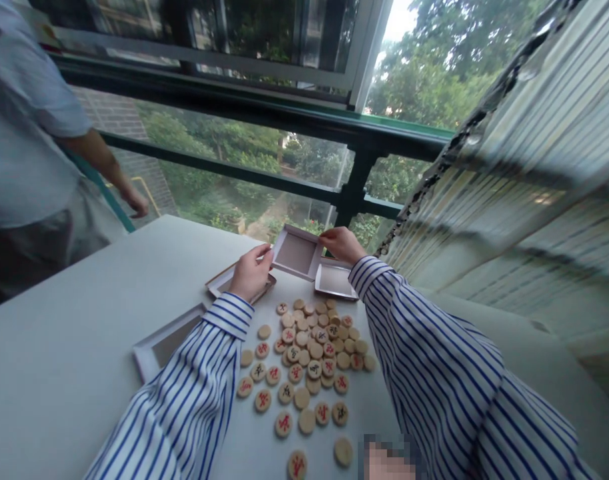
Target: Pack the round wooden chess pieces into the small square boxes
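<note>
Both hands hold a shallow white cardboard box tray (295, 255) tilted up above the table. My left hand (250, 271) grips its left edge, fingers closed on it. My right hand (340, 243) pinches its upper right corner. Below the tray lies a pile of round wooden chess pieces (309, 353) with red and black characters, several spread loose toward me. Another white tray (335, 281) lies flat under my right wrist. Both arms wear blue-and-white striped sleeves.
A flat board or lid (220, 280) lies under my left hand, and a white box lid (159, 345) sits by my left forearm. A person in a light shirt (29, 133) stands at the left. A window railing (264, 113) runs behind; a striped curtain (524, 187) hangs right.
</note>
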Demonstrator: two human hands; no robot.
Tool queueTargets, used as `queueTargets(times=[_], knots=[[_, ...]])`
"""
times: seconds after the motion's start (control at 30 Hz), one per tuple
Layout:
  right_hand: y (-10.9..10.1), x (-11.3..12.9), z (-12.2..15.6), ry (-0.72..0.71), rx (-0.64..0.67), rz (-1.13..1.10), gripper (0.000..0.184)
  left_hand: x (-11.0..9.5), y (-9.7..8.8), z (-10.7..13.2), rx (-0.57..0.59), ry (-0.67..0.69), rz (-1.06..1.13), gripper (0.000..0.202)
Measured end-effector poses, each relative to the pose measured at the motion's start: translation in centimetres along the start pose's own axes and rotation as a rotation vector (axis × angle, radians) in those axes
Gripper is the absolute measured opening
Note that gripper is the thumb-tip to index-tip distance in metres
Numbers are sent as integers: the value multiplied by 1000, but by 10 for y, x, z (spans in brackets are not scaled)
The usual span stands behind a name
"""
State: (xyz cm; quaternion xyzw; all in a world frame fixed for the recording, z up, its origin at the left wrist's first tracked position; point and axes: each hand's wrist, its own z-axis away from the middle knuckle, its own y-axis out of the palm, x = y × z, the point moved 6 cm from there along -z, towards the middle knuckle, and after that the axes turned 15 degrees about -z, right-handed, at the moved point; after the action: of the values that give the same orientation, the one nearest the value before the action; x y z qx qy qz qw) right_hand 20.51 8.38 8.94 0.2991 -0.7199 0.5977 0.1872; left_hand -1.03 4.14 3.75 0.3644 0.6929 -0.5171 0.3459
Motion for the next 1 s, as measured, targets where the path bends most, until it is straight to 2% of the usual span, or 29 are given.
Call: queueTargets(times=[0.13,0.3,0.7,0.87,1.0], knots=[[-9,4,7,-3,-24,-83,27,-2,-1,4,15,-86,208,33],[-22,12,18,-24,-37,-169,30,-16,-8,15,2,-126,347,24],[-46,21,48,-83,-92,-413,29,-38,-17,42,12,-141,425,21],[-57,25,69,12,-97,-572,26,-46,-18,54,5,-124,450,21],[-64,27,96,149,-87,-736,28,-52,-15,66,23,-122,466,23]])
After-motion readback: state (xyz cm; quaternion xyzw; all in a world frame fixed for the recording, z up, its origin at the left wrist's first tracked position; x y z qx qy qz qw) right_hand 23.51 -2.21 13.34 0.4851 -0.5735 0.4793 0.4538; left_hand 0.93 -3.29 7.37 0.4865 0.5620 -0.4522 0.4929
